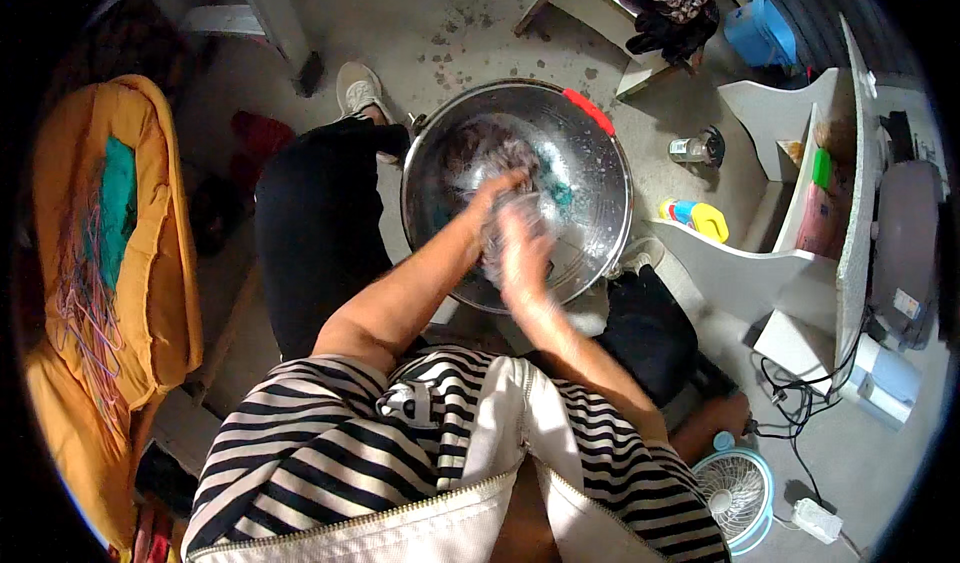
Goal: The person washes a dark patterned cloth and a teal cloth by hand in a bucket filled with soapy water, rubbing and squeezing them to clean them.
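Between my knees stands a wide metal basin [615,188] with a red grip on its rim. Dark, wet cloth [502,154] lies bunched in it among water and suds, with a teal patch beside it. My left hand [491,199] holds a greyish bunched part of the cloth over the near half of the basin. Pressed against that same bunch from the right is my right hand [527,244], blurred by motion. Both hands hide much of the cloth between them, and its exact kind cannot be told.
On the right are a clear jar [697,148], a yellow bottle [709,222], a white shelf unit [720,267], black cables [806,405] and a small fan [731,492]. An orange padded seat [169,263] bears wire hangers [86,315] at left. Clothes [675,8] lie on a white bench [581,8].
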Action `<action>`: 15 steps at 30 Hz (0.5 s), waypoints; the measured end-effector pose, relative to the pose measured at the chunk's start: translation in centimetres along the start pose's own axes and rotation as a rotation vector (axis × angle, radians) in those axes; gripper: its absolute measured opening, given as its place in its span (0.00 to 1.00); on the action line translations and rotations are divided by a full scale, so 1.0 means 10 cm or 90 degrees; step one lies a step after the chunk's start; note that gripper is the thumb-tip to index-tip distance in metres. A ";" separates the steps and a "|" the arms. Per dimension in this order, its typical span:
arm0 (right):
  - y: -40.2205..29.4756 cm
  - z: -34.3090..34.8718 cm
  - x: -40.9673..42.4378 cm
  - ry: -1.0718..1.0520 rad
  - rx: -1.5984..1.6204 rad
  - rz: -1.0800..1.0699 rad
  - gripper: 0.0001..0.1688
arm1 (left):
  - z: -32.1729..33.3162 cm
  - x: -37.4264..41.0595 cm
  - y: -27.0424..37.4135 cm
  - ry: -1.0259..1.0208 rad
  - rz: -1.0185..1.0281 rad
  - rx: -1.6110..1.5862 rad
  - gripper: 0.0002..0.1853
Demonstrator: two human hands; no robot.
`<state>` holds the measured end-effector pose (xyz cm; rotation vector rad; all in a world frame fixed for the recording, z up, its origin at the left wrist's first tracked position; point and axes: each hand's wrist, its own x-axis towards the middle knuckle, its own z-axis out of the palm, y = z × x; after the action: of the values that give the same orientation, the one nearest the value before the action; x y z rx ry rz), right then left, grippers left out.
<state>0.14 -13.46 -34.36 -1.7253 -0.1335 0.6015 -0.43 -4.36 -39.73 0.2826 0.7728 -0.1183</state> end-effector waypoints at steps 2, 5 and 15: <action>-0.03 0.09 -0.12 0.001 -0.093 -0.056 0.28 | 0.05 0.06 0.05 0.043 0.054 -0.056 0.13; 0.16 -0.29 0.70 0.189 -0.142 0.124 0.26 | 0.30 0.13 -0.33 0.065 0.111 0.038 0.11; -0.13 -0.41 0.77 -0.005 0.127 -0.018 0.23 | 0.35 -0.24 -0.18 -0.084 -0.035 -0.073 0.40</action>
<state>8.90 -13.64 -35.13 -1.5257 -0.1003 0.5805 -0.12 -7.07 -36.03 0.1442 0.6541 -0.1422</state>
